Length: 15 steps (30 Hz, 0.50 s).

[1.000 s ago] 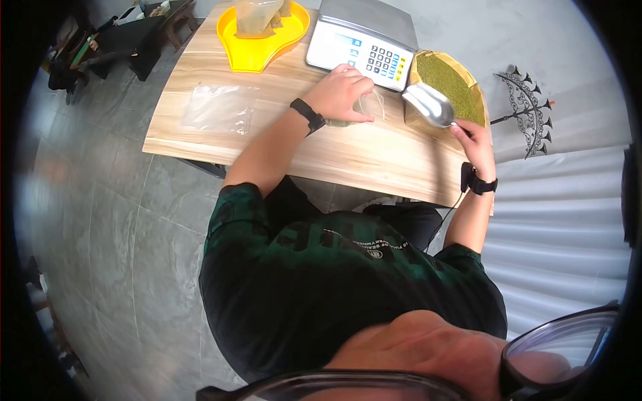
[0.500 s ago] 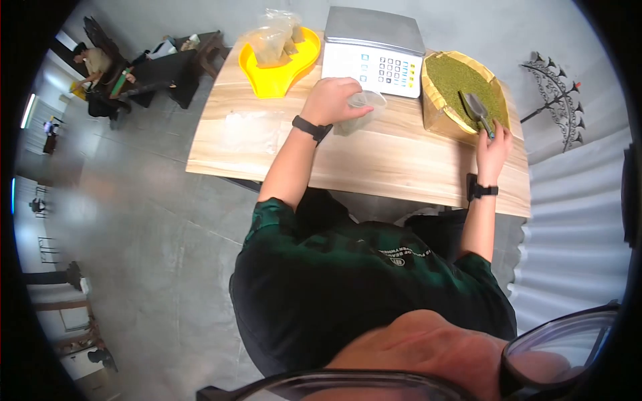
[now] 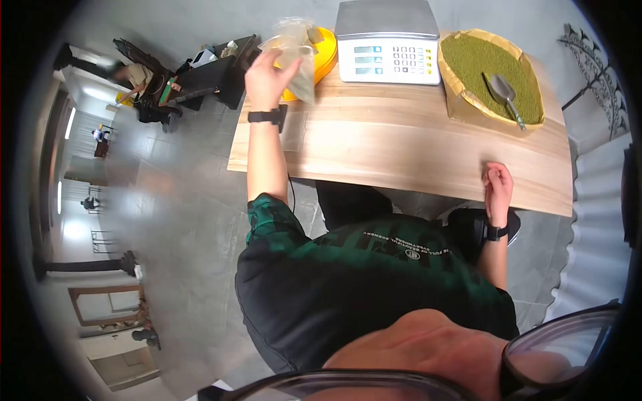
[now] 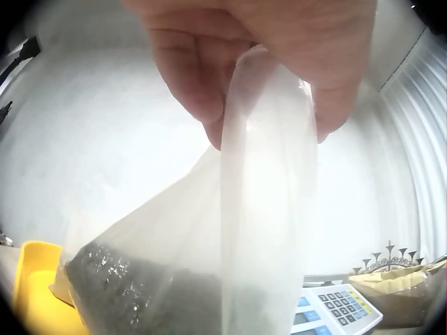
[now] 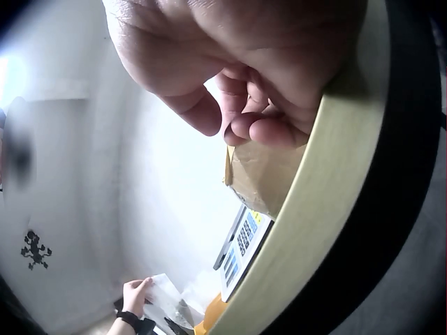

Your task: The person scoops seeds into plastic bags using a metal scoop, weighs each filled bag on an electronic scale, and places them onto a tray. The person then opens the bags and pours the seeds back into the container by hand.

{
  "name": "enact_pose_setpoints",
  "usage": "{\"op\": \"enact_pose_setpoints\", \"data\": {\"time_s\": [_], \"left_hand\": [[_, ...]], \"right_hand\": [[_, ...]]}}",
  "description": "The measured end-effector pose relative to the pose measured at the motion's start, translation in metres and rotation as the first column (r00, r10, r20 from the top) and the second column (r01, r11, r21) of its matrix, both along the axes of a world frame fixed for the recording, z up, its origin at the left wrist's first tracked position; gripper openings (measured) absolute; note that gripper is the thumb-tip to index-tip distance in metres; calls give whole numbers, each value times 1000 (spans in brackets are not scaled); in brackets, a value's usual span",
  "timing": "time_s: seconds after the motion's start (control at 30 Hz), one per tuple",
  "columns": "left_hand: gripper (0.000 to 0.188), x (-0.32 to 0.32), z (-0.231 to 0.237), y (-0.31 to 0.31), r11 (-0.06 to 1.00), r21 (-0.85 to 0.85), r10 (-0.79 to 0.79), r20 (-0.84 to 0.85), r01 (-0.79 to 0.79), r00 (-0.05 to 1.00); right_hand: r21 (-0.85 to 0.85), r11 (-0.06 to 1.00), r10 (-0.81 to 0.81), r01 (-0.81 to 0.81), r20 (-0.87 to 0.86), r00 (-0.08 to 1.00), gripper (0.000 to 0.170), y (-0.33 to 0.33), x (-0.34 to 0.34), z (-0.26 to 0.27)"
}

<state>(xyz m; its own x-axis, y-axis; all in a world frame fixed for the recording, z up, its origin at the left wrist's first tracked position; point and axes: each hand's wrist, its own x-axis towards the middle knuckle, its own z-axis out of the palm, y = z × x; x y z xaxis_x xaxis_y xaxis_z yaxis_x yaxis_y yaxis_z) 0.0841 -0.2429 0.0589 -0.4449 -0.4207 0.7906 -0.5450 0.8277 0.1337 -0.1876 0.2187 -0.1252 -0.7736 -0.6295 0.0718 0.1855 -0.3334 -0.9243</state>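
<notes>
My left hand (image 3: 266, 81) pinches the top of a clear plastic bag (image 4: 269, 202), lifted by the yellow tray (image 3: 326, 57). In the left wrist view, dark green material (image 4: 147, 293) fills the bag's lower part. Behind it in the head view, more clear plastic (image 3: 294, 28) shows over the tray. My right hand (image 3: 497, 188) is at the table's front edge, fingers loosely curled, holding nothing. Away from it, a metal scoop (image 3: 503, 91) lies on green granules (image 3: 478, 61) in an open brown paper bag (image 3: 461, 100).
A white digital scale (image 3: 389, 65) with a grey pan stands at the back, between the tray and the paper bag. Wooden tabletop (image 3: 388, 137) stretches in front of it. A black metal candelabra-like rack (image 3: 595, 80) is at the right, and another person (image 3: 137, 77) sits far left.
My left hand has moved left with the plastic bag, from in front of the scale to the yellow tray. My right hand has let go of the scoop and drawn back toward me.
</notes>
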Motion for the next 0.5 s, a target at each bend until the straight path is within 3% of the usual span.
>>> {"op": "enact_pose_setpoints", "data": {"time_s": [0.13, 0.17, 0.2, 0.27, 0.33, 0.4, 0.47, 0.5], "left_hand": [[52, 1, 20, -27, 994, 3, 112, 48, -112, 993], [57, -1, 25, -28, 980, 108, 159, 57, -165, 986], [57, -4, 26, -33, 983, 100, 148, 65, -154, 987], [65, -8, 20, -54, 930, 174, 307, 116, -324, 945], [69, -12, 13, -75, 939, 145, 292, 139, -311, 946], [65, -19, 8, -87, 823, 382, 300, 335, -420, 893], [64, -22, 2, -87, 842, 367, 316, 261, -396, 912], [64, -22, 3, -88, 784, 499, 298, 218, -369, 929]], "right_hand": [[43, 999, 26, -26, -4, 1000, 16, -2, 0, 5], [48, 998, 36, -35, -13, 999, 16, -3, 0, 4], [51, 998, 47, -45, -24, 999, 16, -2, 0, 3], [42, 999, 33, -32, -15, 999, 15, -2, 0, 4], [50, 998, 49, -47, -52, 997, 15, -2, 1, 2], [61, 997, 41, -37, -61, 997, 14, -2, 2, 5], [75, 997, 34, -29, -76, 997, 14, -2, 3, 6], [70, 997, 28, -23, -72, 997, 14, -2, 4, 6]]}}
